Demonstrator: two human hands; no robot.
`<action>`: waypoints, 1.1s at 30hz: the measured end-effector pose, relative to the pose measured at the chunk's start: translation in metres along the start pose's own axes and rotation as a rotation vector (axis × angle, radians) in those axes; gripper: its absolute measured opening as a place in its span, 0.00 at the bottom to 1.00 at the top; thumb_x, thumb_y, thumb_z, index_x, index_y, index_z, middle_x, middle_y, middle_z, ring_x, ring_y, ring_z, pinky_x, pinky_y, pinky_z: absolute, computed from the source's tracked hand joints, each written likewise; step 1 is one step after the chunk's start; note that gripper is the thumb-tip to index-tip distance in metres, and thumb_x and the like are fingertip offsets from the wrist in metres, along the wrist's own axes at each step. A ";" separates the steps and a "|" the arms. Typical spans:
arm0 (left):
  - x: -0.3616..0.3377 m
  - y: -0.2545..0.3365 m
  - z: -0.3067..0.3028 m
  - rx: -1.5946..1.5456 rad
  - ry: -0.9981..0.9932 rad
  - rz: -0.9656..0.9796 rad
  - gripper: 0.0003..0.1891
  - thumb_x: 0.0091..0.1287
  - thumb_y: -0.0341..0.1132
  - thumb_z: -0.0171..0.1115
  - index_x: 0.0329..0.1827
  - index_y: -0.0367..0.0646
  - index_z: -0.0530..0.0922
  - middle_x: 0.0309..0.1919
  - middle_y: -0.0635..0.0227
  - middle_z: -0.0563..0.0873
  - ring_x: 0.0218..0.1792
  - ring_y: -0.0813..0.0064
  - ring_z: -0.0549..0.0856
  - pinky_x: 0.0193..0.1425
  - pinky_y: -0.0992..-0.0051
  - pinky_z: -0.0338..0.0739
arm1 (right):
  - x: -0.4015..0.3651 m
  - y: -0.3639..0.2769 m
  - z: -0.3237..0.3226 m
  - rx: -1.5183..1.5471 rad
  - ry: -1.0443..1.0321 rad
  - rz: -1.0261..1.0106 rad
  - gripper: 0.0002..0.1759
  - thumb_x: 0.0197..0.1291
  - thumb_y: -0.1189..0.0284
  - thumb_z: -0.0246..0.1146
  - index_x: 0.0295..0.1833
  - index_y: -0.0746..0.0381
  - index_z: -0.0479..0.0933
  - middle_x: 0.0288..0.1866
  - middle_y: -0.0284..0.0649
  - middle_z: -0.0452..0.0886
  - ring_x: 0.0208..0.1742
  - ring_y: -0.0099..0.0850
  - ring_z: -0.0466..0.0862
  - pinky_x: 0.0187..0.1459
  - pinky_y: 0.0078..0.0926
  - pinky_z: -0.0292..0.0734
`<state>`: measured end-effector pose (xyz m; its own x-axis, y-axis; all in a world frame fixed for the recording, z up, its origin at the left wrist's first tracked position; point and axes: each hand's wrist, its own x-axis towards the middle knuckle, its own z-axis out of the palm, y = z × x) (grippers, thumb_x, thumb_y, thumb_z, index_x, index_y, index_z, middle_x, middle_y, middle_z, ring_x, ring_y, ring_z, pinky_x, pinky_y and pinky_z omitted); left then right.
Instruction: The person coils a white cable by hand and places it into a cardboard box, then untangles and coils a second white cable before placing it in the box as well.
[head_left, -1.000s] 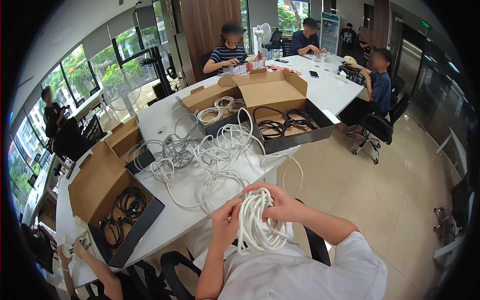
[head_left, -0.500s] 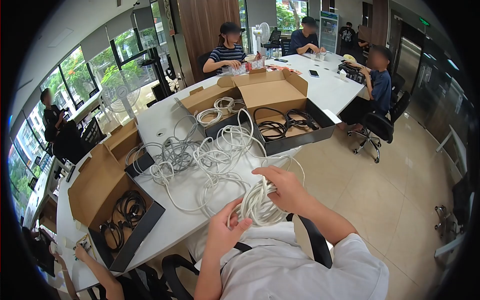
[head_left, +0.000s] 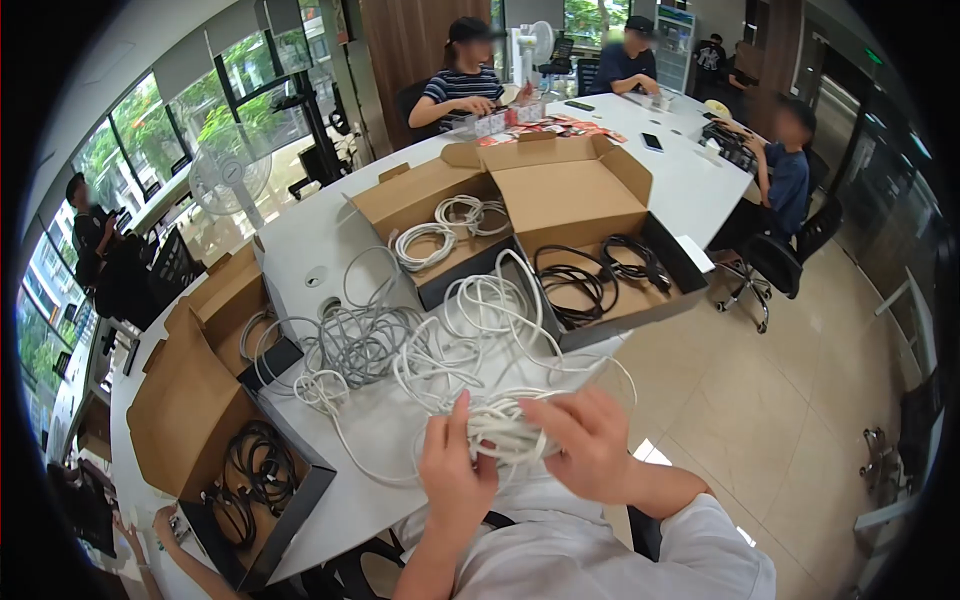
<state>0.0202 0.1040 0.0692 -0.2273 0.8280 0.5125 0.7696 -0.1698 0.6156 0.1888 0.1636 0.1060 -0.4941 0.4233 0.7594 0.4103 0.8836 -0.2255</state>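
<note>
A coiled white cable [head_left: 508, 432] is held between my two hands above the table's near edge. My left hand [head_left: 458, 462] grips the coil's left side, thumb and fingers closed round the loops. On the other side, my right hand [head_left: 588, 440] has its fingers closed on the coil, with the index finger lying over the top strands. From the coil, loose white cable [head_left: 490, 310] runs out in tangled loops across the table. A grey cable tangle [head_left: 365, 345] lies to the left of it.
An open box [head_left: 640, 310] with black cables stands at the back right. Beside it another box [head_left: 395, 205] holds white cable coils. At left, a box [head_left: 310, 500] contains black cables. Several people sit round the white table [head_left: 345, 420]; a co-worker's arm [head_left: 185, 555] shows at lower left.
The coil has tilted flatter and moved slightly down in my hands. My right hand has shifted lower, and my left fingers have closed more round the loops. The view has shifted a little.
</note>
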 end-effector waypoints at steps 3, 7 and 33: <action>0.021 -0.014 -0.009 -0.032 0.227 0.007 0.32 0.51 0.26 0.68 0.63 0.33 0.73 0.36 0.61 0.74 0.36 0.65 0.78 0.40 0.73 0.73 | 0.026 -0.001 -0.002 0.246 -0.181 -0.064 0.36 0.40 0.81 0.65 0.63 0.64 0.72 0.40 0.42 0.76 0.33 0.37 0.76 0.35 0.33 0.72; 0.042 -0.032 -0.015 -0.012 0.353 0.003 0.30 0.54 0.26 0.68 0.63 0.32 0.74 0.40 0.64 0.75 0.38 0.72 0.77 0.41 0.74 0.73 | 0.042 0.021 0.015 0.385 -0.334 -0.138 0.34 0.48 0.82 0.63 0.65 0.66 0.69 0.48 0.48 0.79 0.43 0.42 0.81 0.44 0.34 0.77; 0.065 -0.118 -0.027 -0.627 0.196 -0.265 0.08 0.64 0.20 0.55 0.44 0.32 0.77 0.38 0.58 0.80 0.34 0.73 0.83 0.41 0.77 0.78 | 0.259 0.314 0.271 0.610 -0.988 0.515 0.19 0.65 0.69 0.49 0.58 0.65 0.71 0.44 0.34 0.79 0.46 0.22 0.76 0.49 0.21 0.72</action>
<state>-0.1010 0.1632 0.0459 -0.5079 0.7828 0.3596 0.1979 -0.3003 0.9331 -0.0183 0.6053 0.0661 -0.8498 0.4804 -0.2170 0.4364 0.4101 -0.8008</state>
